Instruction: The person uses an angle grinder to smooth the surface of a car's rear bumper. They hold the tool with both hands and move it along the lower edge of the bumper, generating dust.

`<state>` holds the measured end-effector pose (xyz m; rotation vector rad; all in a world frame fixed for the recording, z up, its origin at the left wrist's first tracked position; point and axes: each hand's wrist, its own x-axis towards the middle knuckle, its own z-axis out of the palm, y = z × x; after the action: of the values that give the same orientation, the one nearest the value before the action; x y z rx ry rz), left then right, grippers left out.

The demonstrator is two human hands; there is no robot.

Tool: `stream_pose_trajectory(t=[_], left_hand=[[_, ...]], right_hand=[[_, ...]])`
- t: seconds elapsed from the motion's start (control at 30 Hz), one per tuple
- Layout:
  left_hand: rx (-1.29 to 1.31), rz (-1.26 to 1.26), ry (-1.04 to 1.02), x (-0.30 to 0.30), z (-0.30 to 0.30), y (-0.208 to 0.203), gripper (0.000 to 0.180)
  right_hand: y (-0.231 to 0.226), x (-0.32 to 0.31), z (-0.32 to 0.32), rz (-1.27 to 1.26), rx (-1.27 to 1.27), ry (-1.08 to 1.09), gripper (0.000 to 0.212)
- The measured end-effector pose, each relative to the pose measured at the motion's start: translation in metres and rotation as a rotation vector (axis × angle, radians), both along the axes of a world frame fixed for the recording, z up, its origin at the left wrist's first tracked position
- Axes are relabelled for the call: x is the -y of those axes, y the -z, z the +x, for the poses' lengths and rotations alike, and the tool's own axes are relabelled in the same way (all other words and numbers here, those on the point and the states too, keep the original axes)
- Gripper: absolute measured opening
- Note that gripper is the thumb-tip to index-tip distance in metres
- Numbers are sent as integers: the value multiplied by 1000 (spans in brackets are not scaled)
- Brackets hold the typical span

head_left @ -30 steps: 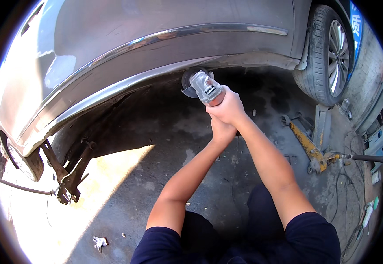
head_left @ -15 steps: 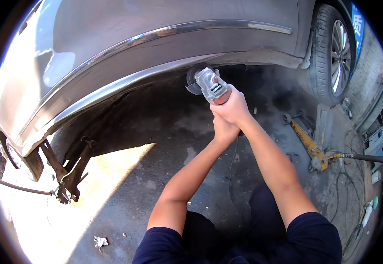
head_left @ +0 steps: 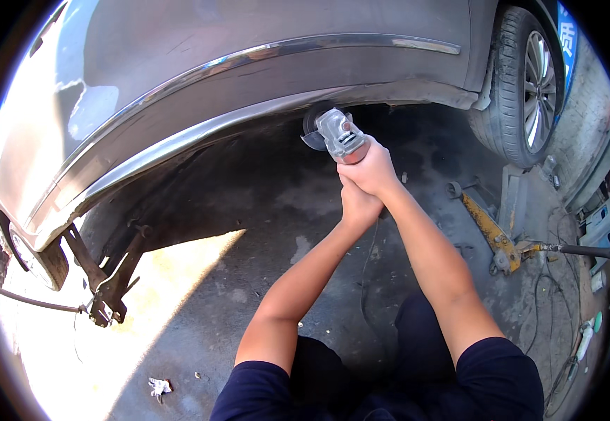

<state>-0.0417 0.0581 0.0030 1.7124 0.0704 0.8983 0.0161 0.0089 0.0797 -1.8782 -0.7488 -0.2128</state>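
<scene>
An angle grinder (head_left: 342, 135) with a grey metal head is held out ahead of me, against the lower edge of a grey-brown car (head_left: 305, 77). My right hand (head_left: 373, 168) wraps its body just behind the head. Below it, my left hand (head_left: 358, 202) is closed round the rear of the tool, which the hands mostly hide. The dark disc (head_left: 313, 118) is blurred and lies by the scuffed sill (head_left: 368, 93); I cannot tell whether they touch. A curved guard shows under the disc. A thin cord (head_left: 365, 281) trails down toward my legs.
A yellow floor jack (head_left: 488, 235) with a long handle stands at right, near the car's wheel (head_left: 519, 84). Another dark jack (head_left: 112, 288) is under the car at left. Cables (head_left: 554, 302) lie at far right. A crumpled white scrap (head_left: 159, 387) is on the floor.
The grinder has shifted slightly right and down, still in both hands. The pale dust haze near the wheel has thinned.
</scene>
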Motion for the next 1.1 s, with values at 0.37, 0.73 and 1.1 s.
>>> stream_pose_trajectory(t=[0.37, 0.73, 1.1], left_hand=[[38, 83, -66, -2, 13, 9, 84], [-7, -3, -12, -3, 6, 5, 86], [21, -17, -14, 1, 6, 4, 84]], right_hand=[[-9, 2, -6, -68, 28, 8, 60], [-6, -3, -4, -37, 38, -4, 58], [-2, 2, -3, 64, 37, -27, 58]])
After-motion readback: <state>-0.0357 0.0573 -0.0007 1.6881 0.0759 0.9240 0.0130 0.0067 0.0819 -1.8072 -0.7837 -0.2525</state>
